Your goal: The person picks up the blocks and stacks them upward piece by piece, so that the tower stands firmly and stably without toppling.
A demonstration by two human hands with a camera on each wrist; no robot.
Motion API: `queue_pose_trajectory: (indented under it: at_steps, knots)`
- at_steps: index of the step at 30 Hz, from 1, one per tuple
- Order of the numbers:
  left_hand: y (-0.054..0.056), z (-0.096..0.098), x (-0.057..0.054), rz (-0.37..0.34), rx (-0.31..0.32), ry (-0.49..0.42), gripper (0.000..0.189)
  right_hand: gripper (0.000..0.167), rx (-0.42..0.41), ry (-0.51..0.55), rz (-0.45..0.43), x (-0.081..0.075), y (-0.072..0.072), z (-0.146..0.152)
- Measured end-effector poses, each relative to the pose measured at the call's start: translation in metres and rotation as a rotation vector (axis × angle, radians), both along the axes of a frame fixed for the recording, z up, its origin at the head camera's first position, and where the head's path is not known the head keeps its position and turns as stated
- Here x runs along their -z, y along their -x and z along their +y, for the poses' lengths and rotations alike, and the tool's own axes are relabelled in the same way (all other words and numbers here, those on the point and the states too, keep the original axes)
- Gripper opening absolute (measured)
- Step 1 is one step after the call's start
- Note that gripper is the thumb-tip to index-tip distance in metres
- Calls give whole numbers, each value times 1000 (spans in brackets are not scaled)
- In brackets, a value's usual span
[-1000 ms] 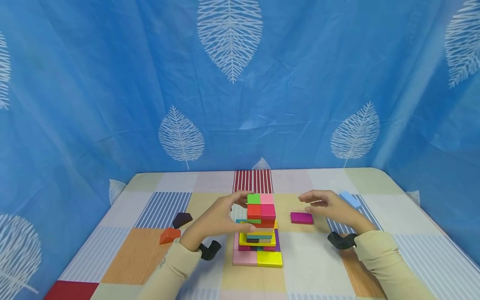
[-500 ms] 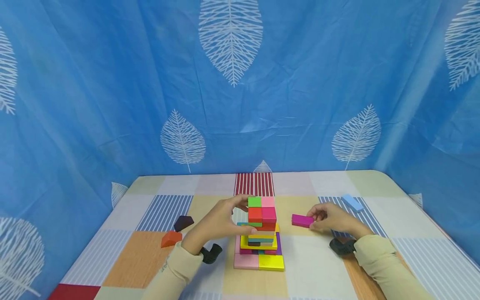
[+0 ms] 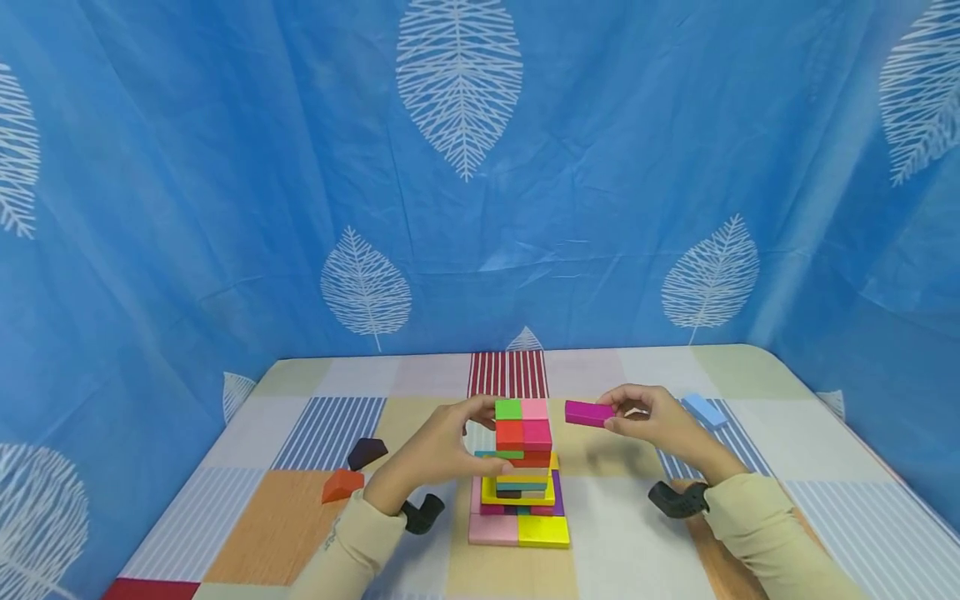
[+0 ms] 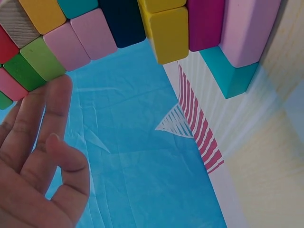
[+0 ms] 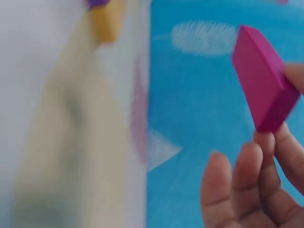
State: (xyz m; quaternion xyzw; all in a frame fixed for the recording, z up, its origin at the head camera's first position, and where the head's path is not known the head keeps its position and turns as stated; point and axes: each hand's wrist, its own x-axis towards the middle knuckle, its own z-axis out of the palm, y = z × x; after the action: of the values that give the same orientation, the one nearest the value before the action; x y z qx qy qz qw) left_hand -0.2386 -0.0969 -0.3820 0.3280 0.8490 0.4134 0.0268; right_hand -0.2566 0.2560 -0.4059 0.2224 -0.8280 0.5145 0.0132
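A tall stack of colourful flat blocks (image 3: 536,434) stands at mid-table on a wider base of pink and yellow blocks. My left hand (image 3: 433,448) is at its left side, thumb by the near face and fingers reaching behind. In the left wrist view, extended fingertips (image 4: 59,88) touch the green blocks (image 4: 42,59), while one finger is bent away. To the right of the stack, my right hand (image 3: 663,423) pinches a magenta block (image 3: 588,414) by its right end, raised above the table. The right wrist view shows the magenta block (image 5: 259,78) between thumb and fingers.
An orange-red block (image 3: 342,485) and a black angled block (image 3: 367,453) lie left of my left hand. Beyond my right hand is a light blue block (image 3: 703,411). A blue leaf-print curtain (image 3: 585,183) encloses the patchwork-covered table (image 3: 517,575).
My right hand came down onto the magenta block, took hold of it and lifted it leftward toward the stack. My left hand stays at the stack's left side.
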Motion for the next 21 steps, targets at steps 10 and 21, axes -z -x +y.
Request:
queue_pose_trajectory:
  at_steps: [10, 21]
  knots:
    - [0, -2, 0, 17, 4, 3, 67, 24, -10, 122, 136, -47, -15, -43]
    - [2, -1, 0, 13, 6, -1, 63, 25, -155, 47, 208, -51, -8, -71]
